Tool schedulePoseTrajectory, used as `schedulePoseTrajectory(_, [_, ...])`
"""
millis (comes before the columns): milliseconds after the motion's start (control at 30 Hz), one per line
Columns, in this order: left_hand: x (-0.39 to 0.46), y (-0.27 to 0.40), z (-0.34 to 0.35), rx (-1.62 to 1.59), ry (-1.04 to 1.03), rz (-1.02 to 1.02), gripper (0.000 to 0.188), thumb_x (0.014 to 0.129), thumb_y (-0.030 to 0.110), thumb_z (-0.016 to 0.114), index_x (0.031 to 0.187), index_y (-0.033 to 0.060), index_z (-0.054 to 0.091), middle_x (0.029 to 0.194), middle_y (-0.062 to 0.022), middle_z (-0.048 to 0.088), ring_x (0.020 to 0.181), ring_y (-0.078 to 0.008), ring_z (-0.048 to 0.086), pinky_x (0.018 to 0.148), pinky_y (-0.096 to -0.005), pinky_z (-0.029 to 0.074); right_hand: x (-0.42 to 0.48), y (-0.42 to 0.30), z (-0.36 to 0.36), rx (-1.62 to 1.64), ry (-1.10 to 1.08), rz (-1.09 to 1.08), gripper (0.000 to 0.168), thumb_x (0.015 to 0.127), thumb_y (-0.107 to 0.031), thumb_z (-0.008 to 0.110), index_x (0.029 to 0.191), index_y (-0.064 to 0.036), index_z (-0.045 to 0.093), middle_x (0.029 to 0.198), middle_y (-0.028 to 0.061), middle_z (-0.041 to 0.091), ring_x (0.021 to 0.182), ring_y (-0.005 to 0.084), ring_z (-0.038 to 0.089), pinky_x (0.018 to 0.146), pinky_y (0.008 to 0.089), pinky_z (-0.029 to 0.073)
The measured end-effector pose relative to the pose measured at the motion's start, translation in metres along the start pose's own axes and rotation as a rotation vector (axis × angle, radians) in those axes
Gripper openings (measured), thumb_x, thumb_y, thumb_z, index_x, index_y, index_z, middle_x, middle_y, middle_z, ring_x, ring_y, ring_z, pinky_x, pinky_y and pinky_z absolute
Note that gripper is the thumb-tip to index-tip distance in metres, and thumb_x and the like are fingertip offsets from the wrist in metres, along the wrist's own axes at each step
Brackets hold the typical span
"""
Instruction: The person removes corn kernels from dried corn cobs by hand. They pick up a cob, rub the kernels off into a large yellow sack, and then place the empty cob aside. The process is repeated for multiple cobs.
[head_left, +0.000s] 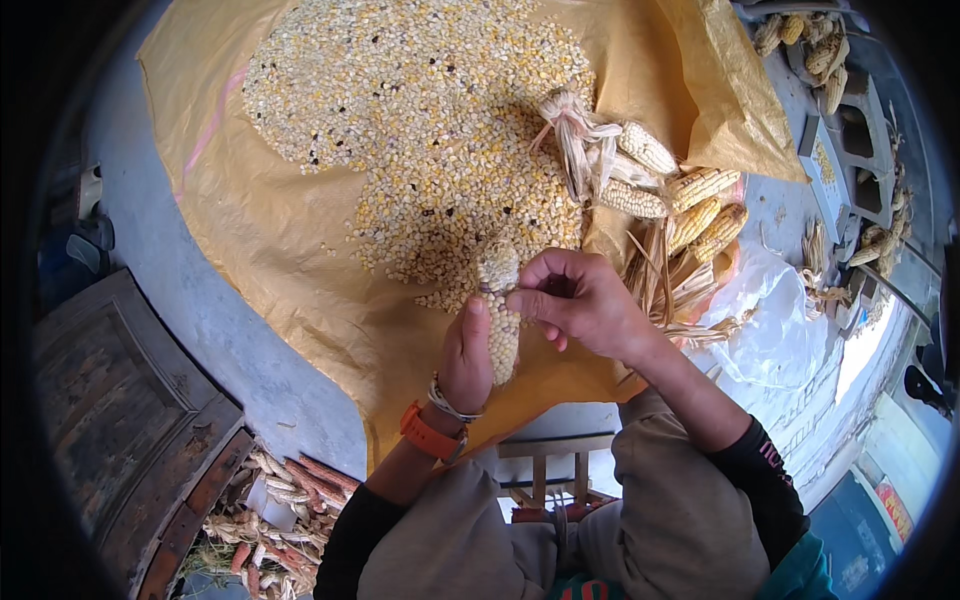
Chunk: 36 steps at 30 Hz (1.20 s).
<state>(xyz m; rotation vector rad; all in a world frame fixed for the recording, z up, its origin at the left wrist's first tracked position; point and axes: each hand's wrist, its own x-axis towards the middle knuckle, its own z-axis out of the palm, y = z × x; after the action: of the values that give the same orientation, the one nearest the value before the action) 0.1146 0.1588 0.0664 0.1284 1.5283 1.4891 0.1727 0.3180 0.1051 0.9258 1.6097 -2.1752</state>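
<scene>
An ear of dried corn (504, 341) stands nearly upright in my left hand (466, 352), pale kernels on its lower part and a few purple ones partway up. Its upper end looks stripped to the cob. With thumb and fingers, my right hand (574, 304) pinches at the ear's right side, near where kernels meet the bare part. Whether loose kernels are in the right hand is hidden. Beyond both hands spreads a heap of loose white and yellow corn kernels (420, 135), dotted with dark ones, on a yellow woven sheet (285, 277).
Several corn ears (694, 225) with dry husks lie right of the heap. Beside them is a clear plastic bag (772, 322). A concrete block (862, 142) stands at far right. Cobs and husks (277, 517) pile up at lower left, by a wooden door (127, 405).
</scene>
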Motion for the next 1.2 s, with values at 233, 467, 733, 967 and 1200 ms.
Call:
schedulePoseTrajectory(233, [-0.002,-0.003,-0.006,0.248,0.037,0.115,0.04,0.099,0.032,0.027,0.096,0.0015,0.053,0.072,-0.0041,0.053,0.062,-0.0109,0.048,0.055,-0.0271,0.039,-0.002,-0.002,-0.002,0.016,-0.029,0.017,0.013,0.084,-0.01,0.064,0.081,-0.001,0.055,0.063,0.0002,0.054,0.051,0.0057,0.053,0.042,0.0209,0.043])
schedulePoseTrajectory(467, [0.0,0.002,-0.001,0.328,0.071,0.23,0.029,0.097,0.023,0.036,0.094,0.0,0.052,0.07,-0.0073,0.05,0.063,-0.0155,0.044,0.058,-0.0324,0.037,-0.001,0.005,0.0,0.009,0.019,0.049,0.007,0.082,-0.005,0.059,0.08,-0.001,0.053,0.065,-0.0005,0.053,0.051,0.0053,0.052,0.043,0.02,0.043])
schedulePoseTrajectory(733, [0.002,-0.002,-0.003,0.286,0.078,0.216,0.029,0.097,0.024,0.036,0.093,0.0004,0.052,0.068,-0.0074,0.048,0.061,-0.0161,0.042,0.056,-0.0333,0.036,-0.003,0.007,0.001,0.075,0.022,-0.023,0.01,0.082,-0.008,0.062,0.079,-0.001,0.055,0.064,-0.0013,0.053,0.05,0.0047,0.051,0.043,0.0192,0.042])
schedulePoseTrajectory(967, [0.005,-0.007,-0.003,0.48,0.11,0.276,0.03,0.097,0.026,0.036,0.093,0.0011,0.052,0.073,-0.0089,0.05,0.066,-0.0162,0.044,0.06,-0.0343,0.036,0.007,0.034,0.004,-0.078,0.173,-0.288,0.01,0.08,-0.009,0.063,0.075,-0.003,0.057,0.061,-0.0014,0.053,0.051,0.0043,0.049,0.042,0.0193,0.04])
schedulePoseTrajectory(1200, [0.003,-0.009,-0.005,0.074,0.044,0.0,0.051,0.099,0.043,0.024,0.089,0.0023,0.054,0.068,-0.003,0.054,0.056,-0.0098,0.048,0.05,-0.0243,0.037,0.001,0.015,0.002,0.491,0.1,0.028,0.004,0.081,-0.003,0.059,0.081,-0.001,0.056,0.064,0.0032,0.055,0.045,0.0063,0.045,0.036,0.0202,0.034])
